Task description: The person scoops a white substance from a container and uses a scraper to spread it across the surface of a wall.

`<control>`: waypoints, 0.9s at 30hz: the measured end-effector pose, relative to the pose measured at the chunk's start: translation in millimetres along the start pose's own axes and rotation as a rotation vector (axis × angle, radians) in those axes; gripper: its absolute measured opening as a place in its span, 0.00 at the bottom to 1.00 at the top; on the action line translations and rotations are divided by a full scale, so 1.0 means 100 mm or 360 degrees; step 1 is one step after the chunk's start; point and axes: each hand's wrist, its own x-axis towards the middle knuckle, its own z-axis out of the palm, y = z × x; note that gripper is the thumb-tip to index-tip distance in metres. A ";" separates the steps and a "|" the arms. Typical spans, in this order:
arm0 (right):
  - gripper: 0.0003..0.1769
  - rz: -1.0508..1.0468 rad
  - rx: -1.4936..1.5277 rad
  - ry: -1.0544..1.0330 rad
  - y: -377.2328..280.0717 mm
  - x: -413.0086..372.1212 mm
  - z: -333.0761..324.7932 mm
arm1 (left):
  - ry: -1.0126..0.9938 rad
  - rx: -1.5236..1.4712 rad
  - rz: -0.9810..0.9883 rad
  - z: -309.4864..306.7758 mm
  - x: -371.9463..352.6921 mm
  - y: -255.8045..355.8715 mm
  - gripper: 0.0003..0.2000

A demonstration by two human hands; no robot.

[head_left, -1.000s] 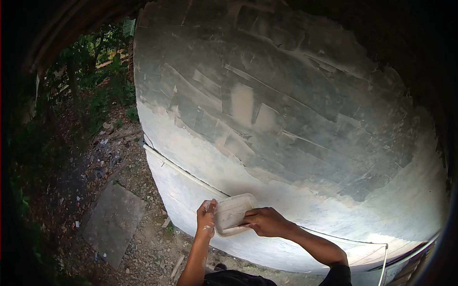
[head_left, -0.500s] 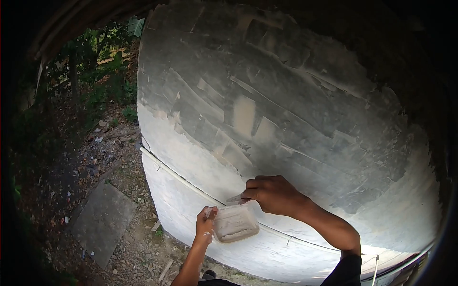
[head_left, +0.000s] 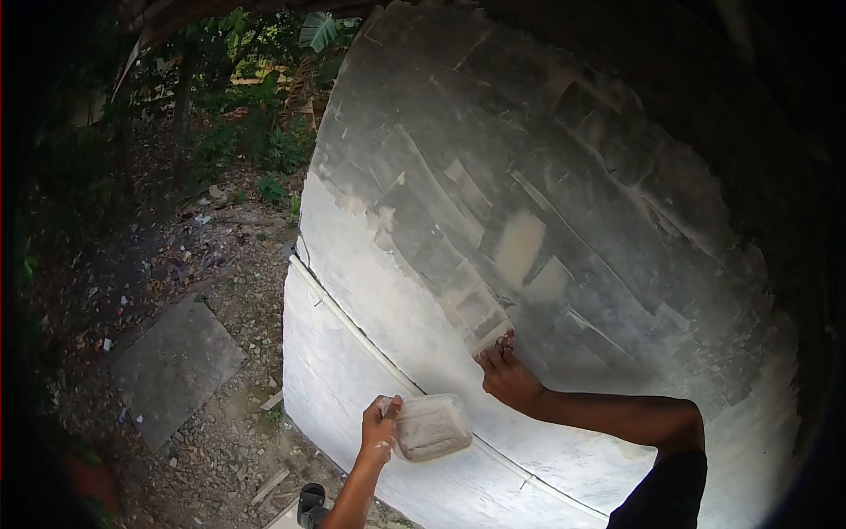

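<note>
My left hand point(head_left: 380, 430) grips the near-left edge of a shallow rectangular plastic tub point(head_left: 438, 453). Inside the tub lies whitish paste, and white smears mark my wrist. With its fingers pinched, my right hand point(head_left: 511, 382) holds a putty knife point(head_left: 492, 335) against the wall, up and to the right of the tub. Its blade is pale and partly hard to tell from the plaster; the handle is hidden in my fingers. The wall point(head_left: 423, 220) is dark grey above, with paler patches and streaks around the blade, and white below.
A thin white pipe point(head_left: 352, 328) runs slantwise along the lower wall, behind the tub. To the left are stony ground with litter, a flat grey slab point(head_left: 176, 370) and green plants point(head_left: 282, 145). A dark shoe point(head_left: 311, 504) shows at the bottom.
My right hand has moved the putty knife from the tub's edge up and right onto the wall. The left hand still holds the tub. The view has shifted, showing more ground.
</note>
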 end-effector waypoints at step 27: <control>0.25 0.0281 0.0303 -0.0234 0.13 -1.21 -0.31 | -0.0017 -0.0111 0.0028 -0.07 0.05 -0.07 0.12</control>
